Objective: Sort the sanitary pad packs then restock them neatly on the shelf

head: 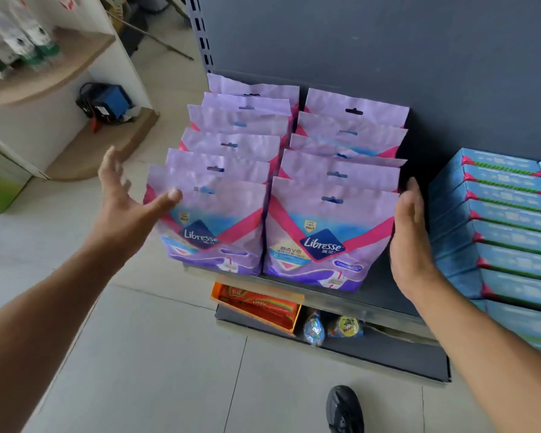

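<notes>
**A:** How far was the restocking at this moment?

**B:** It looked almost finished, I think. The Libresse pad packs [294,189] stood upright on the metal shelf [341,300] in the middle of the frame, in two rows one behind the other. The left row [228,170] had six packs and the right row [344,182] had five, as far as I could count.

**A:** And the hands?

**B:** Both were spread, fingers straight, holding nothing. The left hand [128,210] was at the left side of the front pack of the left row, with its thumb tip in front of that pack's upper corner; whether it really touched, I could not tell. The right hand [411,235] stood flat along the right edge of the right row, touching it or just beside it.

**A:** So what was left to do?

**B:** Maybe only to press the rows straight from both sides. The left row leaned a bit toward the left of the frame. No loose pack was visible on the floor. At the right edge of the frame, blue boxes [506,214] were stacked, well apart from the packs.
</notes>
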`<state>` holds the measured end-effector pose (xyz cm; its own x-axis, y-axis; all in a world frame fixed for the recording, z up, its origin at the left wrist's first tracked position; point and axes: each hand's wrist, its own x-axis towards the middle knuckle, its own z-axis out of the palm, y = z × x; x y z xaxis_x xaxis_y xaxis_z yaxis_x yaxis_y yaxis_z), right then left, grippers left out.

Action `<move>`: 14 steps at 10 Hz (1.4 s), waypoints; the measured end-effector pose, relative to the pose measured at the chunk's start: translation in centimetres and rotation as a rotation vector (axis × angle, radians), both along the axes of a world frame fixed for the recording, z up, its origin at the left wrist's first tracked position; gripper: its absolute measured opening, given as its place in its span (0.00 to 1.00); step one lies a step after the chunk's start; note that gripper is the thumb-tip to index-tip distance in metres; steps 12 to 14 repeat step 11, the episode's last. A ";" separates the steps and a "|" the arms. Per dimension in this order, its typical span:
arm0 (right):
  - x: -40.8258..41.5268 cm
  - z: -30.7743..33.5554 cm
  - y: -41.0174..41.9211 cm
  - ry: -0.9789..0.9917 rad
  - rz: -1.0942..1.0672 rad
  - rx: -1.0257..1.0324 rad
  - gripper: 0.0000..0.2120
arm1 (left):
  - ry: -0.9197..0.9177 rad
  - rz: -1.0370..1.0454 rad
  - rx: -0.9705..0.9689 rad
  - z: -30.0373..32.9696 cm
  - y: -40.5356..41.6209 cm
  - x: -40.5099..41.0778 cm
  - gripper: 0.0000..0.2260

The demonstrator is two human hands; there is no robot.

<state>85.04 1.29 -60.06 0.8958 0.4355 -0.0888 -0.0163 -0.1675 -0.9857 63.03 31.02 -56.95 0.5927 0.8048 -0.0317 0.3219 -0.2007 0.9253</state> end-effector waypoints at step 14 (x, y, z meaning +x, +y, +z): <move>-6.5 -1.0 -1.8 -0.381 -0.077 -0.448 0.43 | 0.008 -0.283 0.068 -3.6 -1.5 -2.2 0.48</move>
